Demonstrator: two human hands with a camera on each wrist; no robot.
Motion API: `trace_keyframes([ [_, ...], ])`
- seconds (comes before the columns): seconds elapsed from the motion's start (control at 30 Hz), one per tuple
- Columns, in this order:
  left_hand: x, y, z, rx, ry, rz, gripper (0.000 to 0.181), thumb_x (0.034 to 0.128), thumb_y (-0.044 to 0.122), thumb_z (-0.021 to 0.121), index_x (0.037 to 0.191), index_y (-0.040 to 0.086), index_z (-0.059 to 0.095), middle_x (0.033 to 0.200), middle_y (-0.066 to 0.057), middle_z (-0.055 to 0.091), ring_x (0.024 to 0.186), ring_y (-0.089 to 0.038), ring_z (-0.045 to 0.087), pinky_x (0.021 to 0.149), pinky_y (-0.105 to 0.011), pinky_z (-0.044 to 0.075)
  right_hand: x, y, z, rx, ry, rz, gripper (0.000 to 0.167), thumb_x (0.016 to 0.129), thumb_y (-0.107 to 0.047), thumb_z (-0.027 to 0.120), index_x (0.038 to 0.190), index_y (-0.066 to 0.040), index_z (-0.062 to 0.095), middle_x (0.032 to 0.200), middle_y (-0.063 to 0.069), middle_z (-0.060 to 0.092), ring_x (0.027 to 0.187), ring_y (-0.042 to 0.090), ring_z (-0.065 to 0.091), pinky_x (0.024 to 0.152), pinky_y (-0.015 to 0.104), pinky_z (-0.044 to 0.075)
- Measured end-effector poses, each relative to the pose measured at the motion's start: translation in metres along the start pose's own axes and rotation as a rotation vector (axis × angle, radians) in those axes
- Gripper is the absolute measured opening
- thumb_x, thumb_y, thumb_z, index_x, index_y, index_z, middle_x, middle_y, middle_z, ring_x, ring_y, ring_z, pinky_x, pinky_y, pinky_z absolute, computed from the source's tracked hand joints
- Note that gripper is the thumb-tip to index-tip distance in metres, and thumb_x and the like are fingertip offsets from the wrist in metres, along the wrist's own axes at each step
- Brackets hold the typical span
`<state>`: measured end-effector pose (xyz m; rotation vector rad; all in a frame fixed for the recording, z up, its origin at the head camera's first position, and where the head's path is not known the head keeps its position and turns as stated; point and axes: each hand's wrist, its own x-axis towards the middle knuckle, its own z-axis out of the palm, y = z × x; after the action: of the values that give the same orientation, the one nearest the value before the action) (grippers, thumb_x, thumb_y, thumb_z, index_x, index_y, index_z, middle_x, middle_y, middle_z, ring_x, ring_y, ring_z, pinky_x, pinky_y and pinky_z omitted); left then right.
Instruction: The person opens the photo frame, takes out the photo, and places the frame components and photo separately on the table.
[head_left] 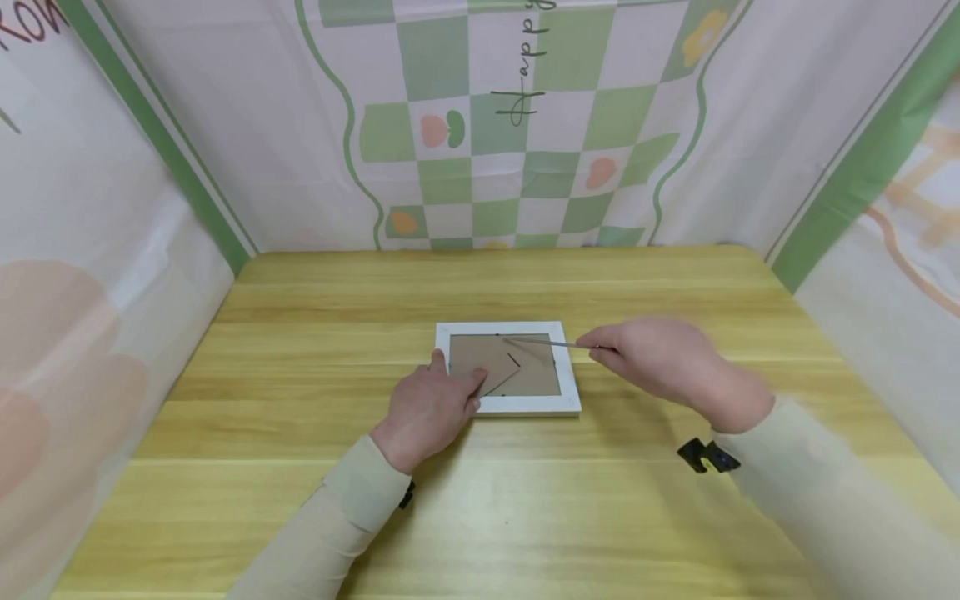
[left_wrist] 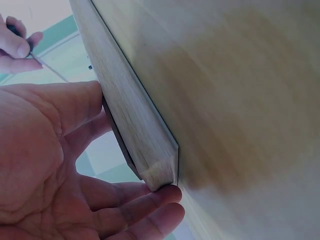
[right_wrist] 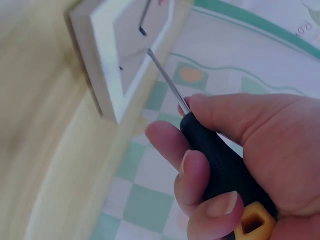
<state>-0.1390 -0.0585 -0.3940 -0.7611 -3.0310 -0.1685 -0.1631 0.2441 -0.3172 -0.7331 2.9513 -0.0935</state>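
Note:
A white picture frame [head_left: 570, 392] lies face down on the table, its brown backing board [head_left: 472, 354] uppermost. My left hand [head_left: 431, 408] grips the frame's near left part, thumb over the backing and other fingers along the edge. Seen from the left wrist, fingertips [left_wrist: 167, 194] touch the frame's corner [left_wrist: 160, 172]. My right hand [head_left: 667, 358] holds a screwdriver [right_wrist: 210, 155] by its black handle with a yellow end. Its thin metal shaft [head_left: 551, 342] reaches over the frame, the tip near the backing's far edge. Whether the tip touches is unclear.
The frame sits on a wood-grain table [head_left: 300, 333]. A fabric backdrop [head_left: 502, 125] with green checks stands behind it, with printed fabric at both sides. A dark strip [head_left: 513, 360] and a thin line show on the backing. Small dark tabs [right_wrist: 120, 68] sit at its edges.

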Motion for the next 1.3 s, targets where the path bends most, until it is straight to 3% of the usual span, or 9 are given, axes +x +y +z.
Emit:
trace_keyframes([
  [0.1, 0.0, 0.0, 0.0, 0.003, 0.003, 0.0, 0.04, 0.1067, 0.039, 0.059, 0.144, 0.026, 0.064, 0.137, -0.042, 0.057, 0.098, -0.05, 0.072, 0.056, -0.048, 0.058, -0.003, -0.006, 0.006, -0.011, 0.005, 0.019, 0.033, 0.107, -0.024, 0.057, 0.137, -0.025, 0.07, 0.129, 0.005, 0.074, 0.113, 0.031, 0.073, 0.054, 0.038, 0.053],
  [0.23, 0.0, -0.001, 0.0, -0.004, -0.005, -0.005, 0.04, 0.1067, 0.039, 0.059, 0.144, 0.026, 0.064, 0.138, -0.042, 0.056, 0.099, -0.05, 0.071, 0.059, -0.049, 0.059, -0.006, -0.009, 0.014, -0.032, 0.047, 0.042, 0.034, 0.106, -0.024, 0.059, 0.137, -0.026, 0.07, 0.11, 0.007, 0.079, 0.088, 0.022, 0.075, 0.04, 0.031, 0.035],
  [0.3, 0.0, -0.001, 0.0, -0.008, -0.007, -0.007, 0.04, 0.1066, 0.039, 0.059, 0.144, 0.026, 0.064, 0.138, -0.042, 0.056, 0.1, -0.05, 0.071, 0.06, -0.05, 0.059, -0.006, -0.01, 0.017, -0.031, 0.08, 0.034, 0.033, 0.104, -0.022, 0.06, 0.136, -0.025, 0.071, 0.1, 0.006, 0.08, 0.077, 0.018, 0.072, 0.039, 0.031, 0.034],
  [0.43, 0.001, -0.001, 0.001, -0.012, -0.007, -0.006, 0.04, 0.1067, 0.039, 0.059, 0.144, 0.026, 0.064, 0.138, -0.042, 0.056, 0.101, -0.05, 0.071, 0.061, -0.05, 0.06, -0.007, -0.009, 0.022, -0.021, 0.119, 0.017, 0.032, 0.104, -0.021, 0.061, 0.134, -0.024, 0.072, 0.099, 0.003, 0.08, 0.08, 0.017, 0.074, 0.04, 0.03, 0.036],
  [0.5, 0.001, -0.001, 0.001, -0.015, -0.006, -0.005, 0.04, 0.1067, 0.039, 0.059, 0.145, 0.026, 0.064, 0.138, -0.042, 0.056, 0.101, -0.05, 0.071, 0.062, -0.05, 0.06, -0.008, -0.009, 0.023, -0.022, 0.127, 0.011, 0.033, 0.103, -0.021, 0.062, 0.134, -0.024, 0.072, 0.087, 0.002, 0.079, 0.075, 0.015, 0.072, 0.04, 0.03, 0.036],
  [0.67, 0.0, -0.001, 0.002, -0.015, 0.007, 0.0, 0.04, 0.1067, 0.038, 0.059, 0.145, 0.025, 0.064, 0.137, -0.043, 0.056, 0.099, -0.05, 0.071, 0.061, -0.051, 0.06, -0.008, -0.011, 0.027, -0.049, 0.18, -0.023, 0.032, 0.101, -0.02, 0.065, 0.132, -0.025, 0.074, 0.059, -0.008, 0.06, 0.061, 0.009, 0.062, 0.04, 0.029, 0.035],
  [0.97, -0.001, -0.002, 0.002, -0.013, 0.027, 0.011, 0.039, 0.1058, 0.037, 0.061, 0.143, 0.025, 0.065, 0.135, -0.042, 0.058, 0.094, -0.047, 0.073, 0.06, -0.051, 0.06, -0.008, -0.011, 0.036, -0.139, 0.299, -0.085, 0.03, 0.095, -0.019, 0.076, 0.124, -0.023, 0.077, 0.059, -0.007, 0.053, 0.05, 0.005, 0.043, 0.039, 0.027, 0.032],
  [1.3, 0.0, -0.002, 0.001, -0.013, -0.016, -0.008, 0.042, 0.1072, 0.038, 0.058, 0.147, 0.027, 0.061, 0.14, -0.042, 0.054, 0.1, -0.048, 0.072, 0.065, -0.053, 0.061, -0.007, -0.013, 0.039, -0.156, 0.36, -0.113, 0.03, 0.093, -0.019, 0.078, 0.122, -0.025, 0.078, 0.059, -0.006, 0.054, 0.05, 0.006, 0.045, 0.038, 0.028, 0.032],
])
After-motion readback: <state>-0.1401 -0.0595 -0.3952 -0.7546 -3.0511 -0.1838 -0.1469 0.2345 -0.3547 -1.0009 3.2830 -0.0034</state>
